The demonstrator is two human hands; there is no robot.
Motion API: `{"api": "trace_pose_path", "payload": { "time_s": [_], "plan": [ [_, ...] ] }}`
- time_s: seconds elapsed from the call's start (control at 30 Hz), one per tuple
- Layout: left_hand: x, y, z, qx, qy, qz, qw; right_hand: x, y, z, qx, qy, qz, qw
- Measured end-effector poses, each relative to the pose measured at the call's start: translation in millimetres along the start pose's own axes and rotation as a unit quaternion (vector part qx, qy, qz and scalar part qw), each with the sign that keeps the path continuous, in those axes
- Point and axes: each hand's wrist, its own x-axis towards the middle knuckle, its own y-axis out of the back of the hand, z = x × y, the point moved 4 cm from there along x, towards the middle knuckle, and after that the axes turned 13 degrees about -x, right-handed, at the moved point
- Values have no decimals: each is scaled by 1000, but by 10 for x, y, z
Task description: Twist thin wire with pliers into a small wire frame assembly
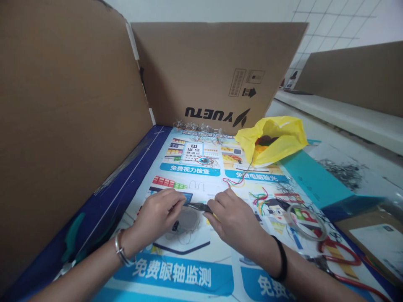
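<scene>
In the middle of the printed sheet, my right hand (236, 218) is closed round dark needle-nose pliers (199, 206), with a bit of yellow handle showing. Their tips point left, to the fingertips of my left hand (159, 214). That hand is closed in a pinch, and its fingers hide what lies between them. Thin wire (189, 239) shows faintly under and between both hands. Bent wire pieces (197, 185) lie just beyond them, with red and green cords (234, 182) to their right.
A yellow bag (277, 147) stands at the back right, beside a teal box (317, 180). Tangled wire (201, 129) lines the cardboard wall (201, 71). Red-handled scissors (343, 253) and a clear ring-shaped roll (307, 222) lie right; a green-handled tool (74, 235) lies left.
</scene>
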Motion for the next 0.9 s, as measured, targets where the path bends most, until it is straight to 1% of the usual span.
{"api": "trace_pose_path", "payload": {
  "time_s": [0.17, 0.37, 0.6, 0.77, 0.9],
  "plan": [
    [-3, -9, 9, 1, 5, 7, 1000, -9, -15, -6, -2, -2, -10, 1000],
    [-2, 8, 53, -6, -1, 42, 999, -15, 5, -24, -5, -10, 5, 1000],
    [-12, 7, 78, 11, -5, 72, 997, -15, 4, -39, -5, -22, -9, 1000],
    [-21, -3, 79, 17, -6, 69, 997, -24, -6, -19, 22, -26, -12, 999],
    [-37, -7, 86, 27, -29, 69, 997, -23, -15, -2, 55, -29, -32, 998]
  ]
}}
